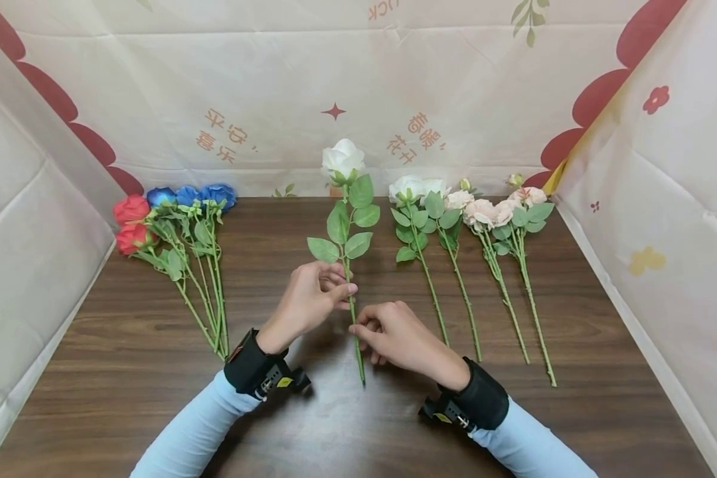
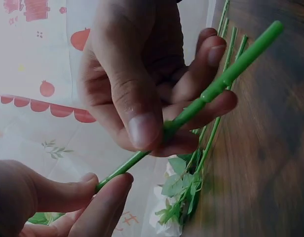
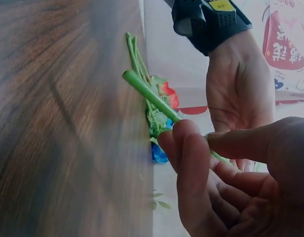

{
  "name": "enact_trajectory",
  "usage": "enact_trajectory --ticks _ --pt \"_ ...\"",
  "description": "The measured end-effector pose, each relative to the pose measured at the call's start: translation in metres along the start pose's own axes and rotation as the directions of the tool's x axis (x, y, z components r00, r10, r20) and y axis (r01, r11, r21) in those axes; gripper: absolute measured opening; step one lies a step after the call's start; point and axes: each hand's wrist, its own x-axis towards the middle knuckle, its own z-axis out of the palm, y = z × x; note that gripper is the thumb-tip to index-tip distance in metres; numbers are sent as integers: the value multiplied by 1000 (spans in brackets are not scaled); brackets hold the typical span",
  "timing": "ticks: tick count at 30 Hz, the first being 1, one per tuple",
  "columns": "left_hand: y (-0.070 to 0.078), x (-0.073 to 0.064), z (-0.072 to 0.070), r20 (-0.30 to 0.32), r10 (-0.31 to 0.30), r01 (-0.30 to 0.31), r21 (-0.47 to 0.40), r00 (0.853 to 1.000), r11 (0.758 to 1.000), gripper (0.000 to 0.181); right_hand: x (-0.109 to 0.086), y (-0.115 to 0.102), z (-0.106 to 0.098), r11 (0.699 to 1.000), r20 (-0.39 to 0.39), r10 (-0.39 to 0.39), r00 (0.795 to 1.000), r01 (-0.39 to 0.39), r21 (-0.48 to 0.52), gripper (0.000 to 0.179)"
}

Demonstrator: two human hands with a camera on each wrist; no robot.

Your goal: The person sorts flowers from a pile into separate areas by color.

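Held upright at the middle of the table is a white rose (image 1: 343, 159) with green leaves and a long stem. My left hand (image 1: 311, 297) pinches the stem just below the leaves, between thumb and fingers. Lower down, my right hand (image 1: 403, 336) pinches the same stem between thumb and index finger. The left wrist view shows the green stem (image 2: 241, 63) sticking out past the right thumb, its cut end free. In the right wrist view the stem end (image 3: 147, 91) points away over the tabletop.
On the left lie red roses (image 1: 133, 209) and blue roses (image 1: 218, 194), stems together. To the right lie white roses (image 1: 407, 188) and pale pink flowers (image 1: 480, 212) in a row. A printed cloth (image 1: 334, 73) walls the dark wooden table (image 1: 125, 392) at the back and sides.
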Motion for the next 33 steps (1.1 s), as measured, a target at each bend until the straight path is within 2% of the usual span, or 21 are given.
enact_trajectory --ticks 5,16,19,22,26,29,33 --pt "-1 0 0 2 9 -8 -57 1000 998 17 0 -1 1 1000 -4 -12 1000 12 25 19" --pt "-2 0 0 37 44 -43 -50 998 998 18 0 1 0 997 -25 -25 999 27 70 18" --pt "-3 1 -2 69 63 -64 6 996 998 18 0 2 -1 997 -28 -28 999 30 74 17" --pt "-4 2 -8 104 75 -87 117 992 989 18 2 4 -4 997 -38 -26 999 29 72 17" --pt "-6 4 -19 96 53 -74 229 994 971 19 6 11 -10 999 -53 4 999 -1 52 17" --pt "-7 5 -26 74 23 -40 246 997 968 19 9 20 -15 999 -48 41 998 -39 38 18" --pt "-7 8 -31 79 -9 -12 256 997 967 19 15 36 -23 993 -55 117 992 -116 8 20"
